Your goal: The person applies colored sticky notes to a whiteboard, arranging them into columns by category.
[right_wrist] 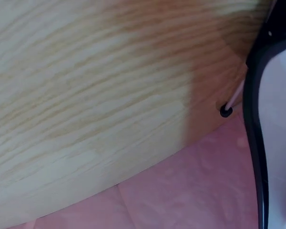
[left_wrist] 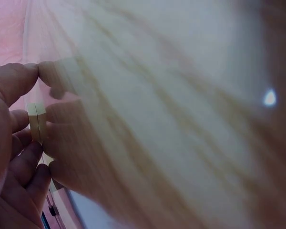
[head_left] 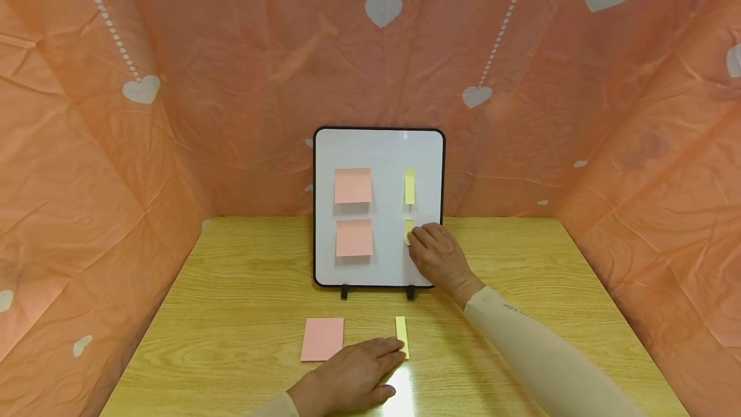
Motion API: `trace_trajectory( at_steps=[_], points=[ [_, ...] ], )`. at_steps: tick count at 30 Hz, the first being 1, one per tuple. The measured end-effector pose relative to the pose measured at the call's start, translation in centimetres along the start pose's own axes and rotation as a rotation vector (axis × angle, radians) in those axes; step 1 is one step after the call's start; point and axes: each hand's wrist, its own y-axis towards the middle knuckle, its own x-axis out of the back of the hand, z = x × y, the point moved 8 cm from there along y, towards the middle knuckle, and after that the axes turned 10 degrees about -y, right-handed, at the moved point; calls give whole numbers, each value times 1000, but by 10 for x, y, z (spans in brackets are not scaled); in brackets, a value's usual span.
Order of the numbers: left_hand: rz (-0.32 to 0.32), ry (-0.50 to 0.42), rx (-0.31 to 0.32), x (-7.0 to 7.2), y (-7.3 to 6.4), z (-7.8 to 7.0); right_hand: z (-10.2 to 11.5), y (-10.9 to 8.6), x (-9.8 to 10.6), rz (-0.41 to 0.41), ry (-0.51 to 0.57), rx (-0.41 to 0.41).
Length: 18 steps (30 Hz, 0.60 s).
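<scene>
A small whiteboard [head_left: 389, 147] with a black rim stands on the table, bearing two pink sticky notes, an upper [head_left: 352, 185] and a lower [head_left: 354, 237], at left. An upper narrow yellow sticky note [head_left: 410, 185] hangs at right, a lower one [head_left: 409, 224] beneath it. My right hand [head_left: 437, 256], fingers curled, pinches the lower yellow note near its bent bottom end; the thumb is hidden. Flat on the table, my left hand [head_left: 353, 375] has its fingertips on the narrow yellow sticky note pad [head_left: 401, 327]. A pink sticky note pad [head_left: 322, 338] lies left of those fingers.
The board stands on black feet [head_left: 345, 291] on the wood-grain table [head_left: 243, 314]. Orange cloth [head_left: 278, 82] with white hearts hangs behind and at both sides. In the right wrist view, the board's black rim [right_wrist: 255, 119] runs along the right side.
</scene>
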Motion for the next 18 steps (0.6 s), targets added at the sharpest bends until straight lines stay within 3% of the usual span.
trace_trajectory(
  at_steps=[7,18],
  points=[
    [0,11,-4,0,0,0,6,-6,-4,65,-9,19],
    [-4,25,-12,0,0,-1,22,-24,-4,45,-16,57]
  ],
)
